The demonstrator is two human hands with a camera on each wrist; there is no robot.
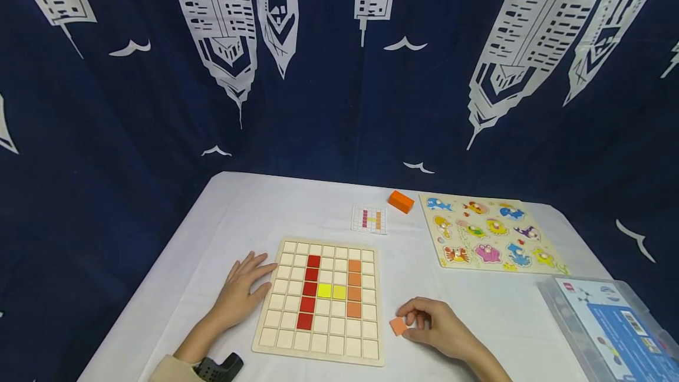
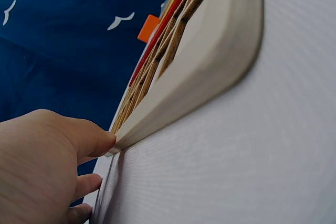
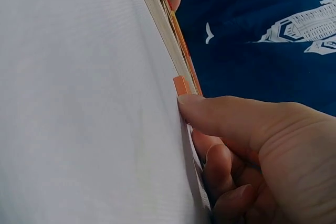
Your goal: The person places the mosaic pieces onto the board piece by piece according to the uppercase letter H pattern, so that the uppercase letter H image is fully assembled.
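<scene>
A wooden grid board (image 1: pixel 318 356) lies flat on the white table. It holds a column of red tiles (image 1: pixel 309 289), two yellow tiles (image 1: pixel 331 291) side by side, and a column of orange tiles (image 1: pixel 353 287) to their right. My left hand (image 1: pixel 244 287) rests at the board's left edge with its fingers spread; in the left wrist view the thumb (image 2: pixel 94 139) touches the rim. Just right of the board, my right hand (image 1: pixel 437 326) pinches a loose orange tile (image 1: pixel 398 326) between thumb and fingers. That tile (image 3: pixel 181 85) shows its narrow side in the right wrist view.
Behind the board lies a small pattern card (image 1: pixel 369 220), with an orange block (image 1: pixel 401 201) beside it. A sea-animal puzzle board (image 1: pixel 490 234) is at the back right. A clear plastic case (image 1: pixel 615 329) with a blue-and-white label fills the right front corner.
</scene>
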